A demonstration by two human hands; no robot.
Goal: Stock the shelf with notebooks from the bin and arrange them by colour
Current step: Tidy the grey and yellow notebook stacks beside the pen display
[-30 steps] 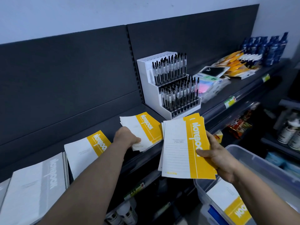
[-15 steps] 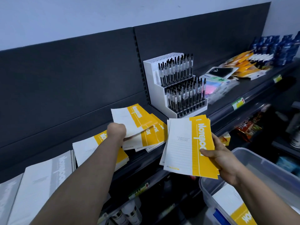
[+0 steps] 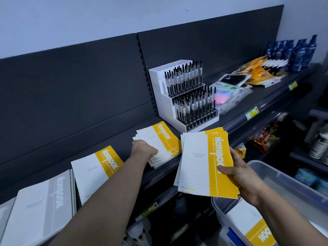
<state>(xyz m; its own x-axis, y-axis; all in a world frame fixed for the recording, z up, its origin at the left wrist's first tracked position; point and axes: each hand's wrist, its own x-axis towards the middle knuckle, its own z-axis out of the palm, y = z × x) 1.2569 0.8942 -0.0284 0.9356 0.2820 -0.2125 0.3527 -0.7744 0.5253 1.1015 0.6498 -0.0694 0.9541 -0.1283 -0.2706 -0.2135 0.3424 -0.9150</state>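
Three notebook piles are lying in a row on the shelf (image 3: pixel 126 148): left stack (image 3: pixel 40 206), middle stack (image 3: pixel 94 167), right stack (image 3: pixel 159 141). The pen stand (image 3: pixel 186 103) is sitting just right of them. The held stack (image 3: pixel 198 166) is hanging before the shelf, above the bin (image 3: pixel 284 176).

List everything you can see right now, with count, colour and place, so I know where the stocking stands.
shelf: one, dark, across the view
pen stand: one, white with black pens, shelf centre
grey notebooks: at least one stack, grey, shelf far left
middle stack: one, yellow-and-white, right of the grey
right stack: one, fanned, yellow-and-white, beside pen stand
held notebooks: several, yellow-and-white, before the shelf
bin: one, clear, lower right
bin notebook: at least one, yellow-and-white, inside bin
pastel packets: few, right of stand
orange packets: pile, further right
blue bottles: cluster, shelf's far right
left hand: grips right stack
right hand: holds held notebooks
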